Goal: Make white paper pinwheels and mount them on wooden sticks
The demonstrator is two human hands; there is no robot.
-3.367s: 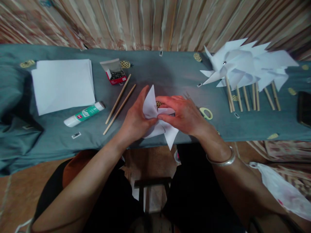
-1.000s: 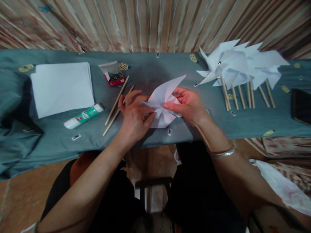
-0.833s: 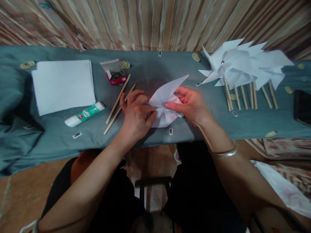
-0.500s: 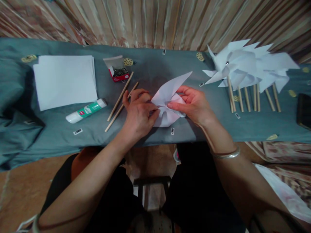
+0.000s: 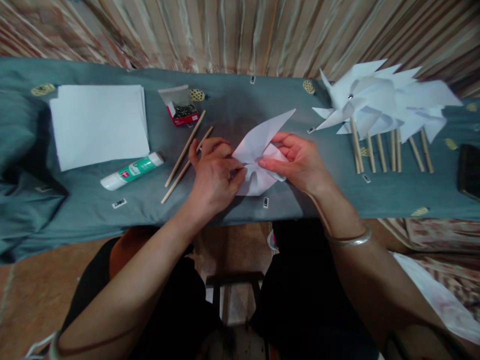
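Note:
A white paper pinwheel [image 5: 262, 135] with folded blades is held between my two hands above the cloth. My left hand [image 5: 215, 172] pinches its left edge with thumb and forefinger, the other fingers curled. My right hand [image 5: 296, 160] grips it from the right, thumb pressed near the folded middle. Two wooden sticks [image 5: 185, 150] lie just left of my left hand. Behind them stands an open red box [image 5: 183, 115] of small metal pins or fasteners. My fingers hide part of the paper's edges.
A stack of white paper [image 5: 99, 125] and a glue tube [image 5: 131, 171] lie at left on the grey-green tablecloth [image 5: 285, 207]. Several finished pinwheels [image 5: 382, 100] on sticks overlap at the right. A dark object [image 5: 468, 172] sits at the right edge. A striped curtain [image 5: 232, 35] hangs behind.
Almost nothing differs. Both hands keep the same hold on the paper pinwheel, and the view has shifted very slightly.

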